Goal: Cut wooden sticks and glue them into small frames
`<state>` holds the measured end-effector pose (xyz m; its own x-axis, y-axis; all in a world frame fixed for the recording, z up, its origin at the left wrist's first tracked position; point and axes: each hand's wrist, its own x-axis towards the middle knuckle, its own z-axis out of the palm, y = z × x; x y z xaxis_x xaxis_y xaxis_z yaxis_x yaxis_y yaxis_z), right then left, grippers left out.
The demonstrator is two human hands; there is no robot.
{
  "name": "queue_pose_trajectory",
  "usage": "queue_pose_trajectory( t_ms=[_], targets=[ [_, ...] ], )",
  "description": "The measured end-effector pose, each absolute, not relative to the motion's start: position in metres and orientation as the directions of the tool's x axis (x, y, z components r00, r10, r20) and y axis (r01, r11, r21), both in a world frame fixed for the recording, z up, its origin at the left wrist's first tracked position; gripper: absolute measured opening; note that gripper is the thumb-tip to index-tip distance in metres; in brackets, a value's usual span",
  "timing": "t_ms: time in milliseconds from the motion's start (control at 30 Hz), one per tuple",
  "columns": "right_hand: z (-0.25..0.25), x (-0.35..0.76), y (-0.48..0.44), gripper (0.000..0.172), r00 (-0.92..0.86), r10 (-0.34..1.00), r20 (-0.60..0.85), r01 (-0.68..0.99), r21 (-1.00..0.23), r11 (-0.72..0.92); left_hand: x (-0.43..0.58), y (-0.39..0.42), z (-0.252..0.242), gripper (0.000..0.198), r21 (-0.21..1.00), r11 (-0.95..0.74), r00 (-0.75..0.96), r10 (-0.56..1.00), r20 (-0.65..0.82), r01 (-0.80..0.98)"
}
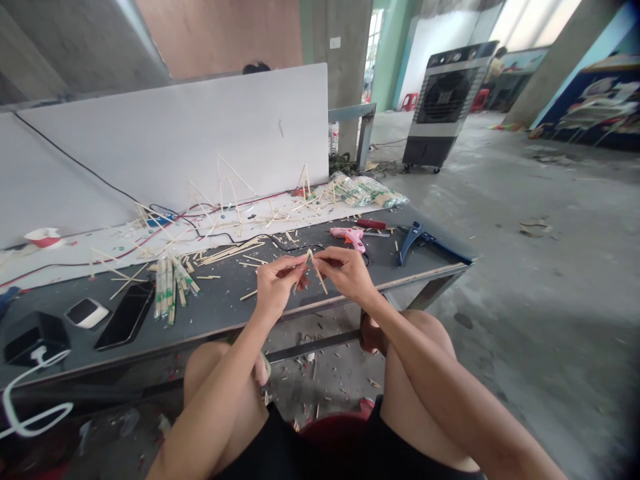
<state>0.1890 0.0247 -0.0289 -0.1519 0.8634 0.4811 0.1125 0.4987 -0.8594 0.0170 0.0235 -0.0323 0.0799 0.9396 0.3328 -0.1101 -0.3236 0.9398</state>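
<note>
Two thin wooden sticks [321, 280] meet at a pointed top in front of me, above the near edge of the dark table [220, 308]. My left hand [279, 283] pinches them near that joint from the left. From the other side, the closed fingers of my right hand [349, 272] grip close to the same tip. One stick slants down between the hands; the other is partly hidden by my left fingers. Just beyond my right hand lies a pink hot glue gun [350, 235]. Loose wooden sticks [233, 253] are scattered behind my left hand.
Wrapped stick bundles [164, 290], a phone [126, 315] and a black box [37, 339] occupy the left side. A blue clamp-like tool [414, 239] rests at right, near plastic packs [370, 191]. Stick frames stand before a white board [200, 140]. An air cooler [443, 107] stands beyond.
</note>
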Motion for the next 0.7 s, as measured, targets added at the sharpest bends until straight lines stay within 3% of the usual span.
queue_pose_trajectory(
  t_ms=[700],
  targets=[
    [-0.0313, 0.1898, 0.0313, 0.021, -0.125, 0.869, 0.478, 0.127, -0.861, 0.492, 0.0162, 0.0264, -0.0335, 0.029, 0.968, -0.219, 0.090, 0.969, 0.231, -0.120]
  ],
)
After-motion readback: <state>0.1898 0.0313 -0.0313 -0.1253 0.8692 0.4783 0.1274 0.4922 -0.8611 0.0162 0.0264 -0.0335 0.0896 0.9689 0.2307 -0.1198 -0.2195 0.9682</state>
